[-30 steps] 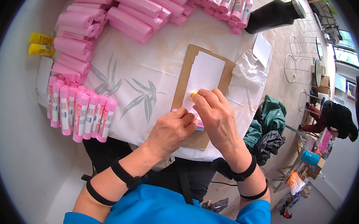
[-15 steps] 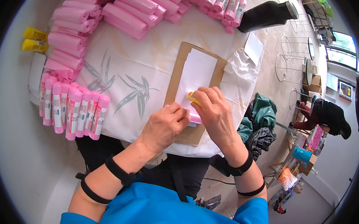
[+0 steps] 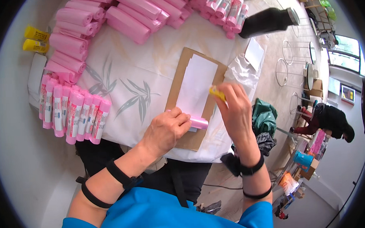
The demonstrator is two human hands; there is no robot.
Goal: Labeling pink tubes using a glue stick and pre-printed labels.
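My left hand (image 3: 165,130) is closed round one end of a small pink plastic bag roll (image 3: 199,122). The roll lies across the lower part of some white paper sheets (image 3: 198,78), which rest on a brown cardboard piece (image 3: 188,144). Raised over the right edge of the cardboard, my right hand (image 3: 236,107) grips a yellow glue stick (image 3: 217,93), held tilted and apart from the paper. The fingers hide part of the stick and the roll's left end.
Labelled pink rolls (image 3: 74,114) stand at the table's left, with unlabelled rolls (image 3: 127,22) piled behind. Two yellow glue sticks (image 3: 35,46) lie far left. A black bottle (image 3: 266,22) lies at the back right, near crumpled white plastic (image 3: 239,72). Another person (image 3: 331,117) is across the room.
My right hand has lifted the glue stick off the paper and moved right. The pink roll shows more now, still under my left hand, which has barely shifted.
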